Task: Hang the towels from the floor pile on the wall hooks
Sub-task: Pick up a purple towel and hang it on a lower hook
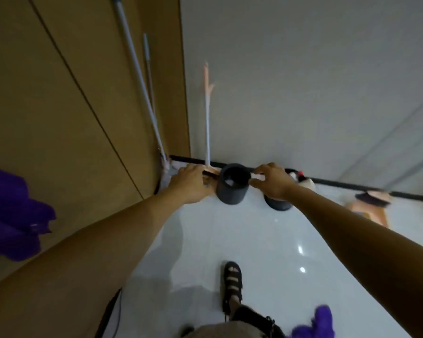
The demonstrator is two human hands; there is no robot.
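Down at the far left, a purple towel (12,213) is hanging bunched against the wooden wall panel (59,98), its folds running roughly top to bottom. Two long mop handles (142,89) are leaning in the corner where the panel meets the white wall (303,69), their long axes slanting up and away from the floor. A pale pink-tipped brush handle (207,118) is standing nearly upright just beside them.

The person's left hand (192,182) is reaching to the base of that brush, fingers curled down over something flat and pinkish; whether it is truly gripping I cannot tell. A dark cylinder (232,186) is sitting open-mouthed between the hands, close to the black strip along the wall's foot. The right hand (274,181) is hovering half-open just right of the cylinder, thumb and fingers spread, holding nothing that I can see, above a second dark container (279,204).

The glossy white floor (230,240) is lying open behind the hands, down to a sandalled foot (232,281). More purple towel (315,325) is showing at the bottom right edge, bunched with no clear direction.
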